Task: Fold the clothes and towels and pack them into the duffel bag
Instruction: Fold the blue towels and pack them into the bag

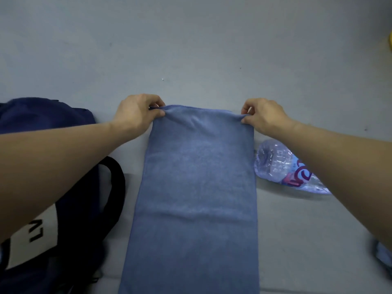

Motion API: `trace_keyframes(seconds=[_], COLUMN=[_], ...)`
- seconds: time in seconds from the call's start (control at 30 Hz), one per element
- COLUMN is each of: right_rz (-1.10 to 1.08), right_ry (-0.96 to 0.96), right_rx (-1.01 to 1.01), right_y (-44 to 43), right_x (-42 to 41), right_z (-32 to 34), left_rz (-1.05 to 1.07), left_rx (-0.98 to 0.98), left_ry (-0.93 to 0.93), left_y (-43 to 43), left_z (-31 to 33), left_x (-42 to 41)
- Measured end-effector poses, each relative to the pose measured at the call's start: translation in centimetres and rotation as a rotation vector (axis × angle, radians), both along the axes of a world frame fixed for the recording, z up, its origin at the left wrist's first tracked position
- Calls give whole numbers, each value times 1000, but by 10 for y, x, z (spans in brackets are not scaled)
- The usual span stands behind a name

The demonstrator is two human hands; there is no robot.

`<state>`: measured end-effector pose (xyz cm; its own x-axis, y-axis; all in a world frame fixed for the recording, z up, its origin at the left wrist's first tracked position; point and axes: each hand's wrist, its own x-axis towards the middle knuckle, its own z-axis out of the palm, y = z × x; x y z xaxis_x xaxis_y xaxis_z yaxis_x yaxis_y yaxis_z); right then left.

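- Navy fabric made up the bag [63, 187], which lay slumped on the floor [191, 49] at the far left, its black strap [115, 187] curling beside the towel's left edge; it looked soft and shapeless, so I judged it would need holding open to pack.
- Left hand [137, 115] was closed in a pinch, thumb and fingers [158, 113] nipping the towel's far left corner, the forearm passing over the bag.
- Blue towel [197, 198] lay flat as a long strip running from the person's lap out to both hands, between the bag and the bottle. It seemed light, limp and slightly plush, a cloth that would sag wherever it went unsupported and would not slip much. The corners looked the right places to hold: gripped there, the far edge stayed taut and square. For the next fold I would have guessed at drawing that edge back toward the near end.
- Right hand [265, 117] was likewise shut on the far right corner, level with the left one, the hem stretched straight between the two.
- Crushed clear bottle [284, 166] lay just beside the towel's right edge, partly under the right forearm, not touching the cloth as far as I could tell.
- Pale blue cloth [384, 255] showed at the lower right edge, too blurred to name.
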<state>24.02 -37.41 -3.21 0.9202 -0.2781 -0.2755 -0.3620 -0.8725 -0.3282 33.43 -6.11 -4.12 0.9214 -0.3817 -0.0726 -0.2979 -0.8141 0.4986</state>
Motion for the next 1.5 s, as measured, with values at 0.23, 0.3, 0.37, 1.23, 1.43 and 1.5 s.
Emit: trace_keyframes(seconds=[0.23,0.3,0.37,1.23,1.43,1.5], right_rz=[11,15,12,584,660,632], right_ry=[-169,-178,-178,-43,93,108], right_rx=[109,143,170,17,-29,-7], right_y=[30,37,49,144,139,138], right_x=[-64,-92,-123,-453,-472,-467], right_z=[65,79,97,-17,-44,-36], left_rz=[73,59,19,-436,-655,-671], left_rx=[-161,-194,-176,22,199,251], left_ry=[1,10,-6,72,194,226], left_y=[42,59,76,213,227,225], left_z=[64,81,99,0,-20,-18], left_x=[-58,-83,-116,-386,-393,-386])
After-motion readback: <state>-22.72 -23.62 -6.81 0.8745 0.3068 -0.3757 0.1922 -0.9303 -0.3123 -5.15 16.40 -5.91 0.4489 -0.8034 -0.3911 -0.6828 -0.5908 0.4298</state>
